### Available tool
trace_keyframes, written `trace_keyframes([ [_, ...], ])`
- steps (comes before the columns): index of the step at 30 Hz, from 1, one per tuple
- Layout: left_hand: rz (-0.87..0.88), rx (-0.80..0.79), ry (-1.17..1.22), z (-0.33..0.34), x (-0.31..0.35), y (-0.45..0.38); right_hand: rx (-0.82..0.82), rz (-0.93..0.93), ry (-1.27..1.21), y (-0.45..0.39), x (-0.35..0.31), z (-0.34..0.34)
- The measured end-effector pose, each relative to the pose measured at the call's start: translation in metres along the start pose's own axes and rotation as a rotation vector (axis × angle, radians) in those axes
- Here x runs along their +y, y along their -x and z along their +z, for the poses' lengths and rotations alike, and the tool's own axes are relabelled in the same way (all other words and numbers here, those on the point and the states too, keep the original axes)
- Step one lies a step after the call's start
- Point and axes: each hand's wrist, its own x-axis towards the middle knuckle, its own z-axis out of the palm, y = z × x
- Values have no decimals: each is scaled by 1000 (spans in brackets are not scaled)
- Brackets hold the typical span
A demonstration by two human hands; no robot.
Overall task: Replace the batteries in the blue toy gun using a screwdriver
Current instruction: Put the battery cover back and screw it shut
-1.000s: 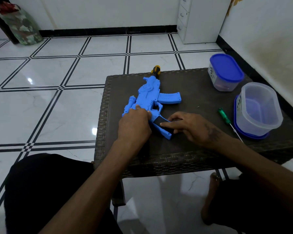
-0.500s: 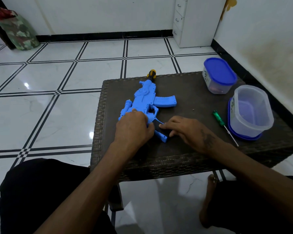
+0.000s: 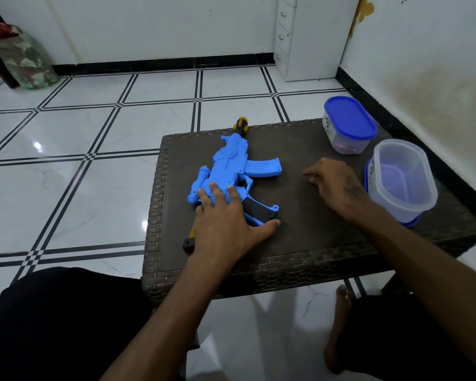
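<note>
Blue toy gun [image 3: 232, 171]: flat on table [image 3: 300, 243]; your left hand [image 3: 226, 224] rests spread on it. Right hand [image 3: 335, 185]: loosely curled, holding nothing visible.

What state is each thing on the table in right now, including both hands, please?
Toy gun: flat on the table.
Left hand: fingers straight, resting on the gun.
Right hand: loosely curled, holding nothing visible.
Lidded container: closed.
Open container: uncovered, standing on its blue lid.

Head view looks down, close, over the wicker table [image 3: 300, 251]
</note>
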Motion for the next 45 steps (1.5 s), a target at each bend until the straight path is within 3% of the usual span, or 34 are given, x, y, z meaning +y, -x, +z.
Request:
trace_keyframes([
  [14, -63, 138, -57, 17, 18, -2, -58, -2, -75, -8, 6, 1],
  [19, -68, 168, -56, 21, 17, -2, -2, -21, -89, -7, 9, 4],
  [34, -72, 148, -69, 22, 22, -2, -86, 0, 13, -14, 6, 5],
  [45, -60, 76, -69, 10, 19, -1, 24, -26, -148, -8, 18, -6],
])
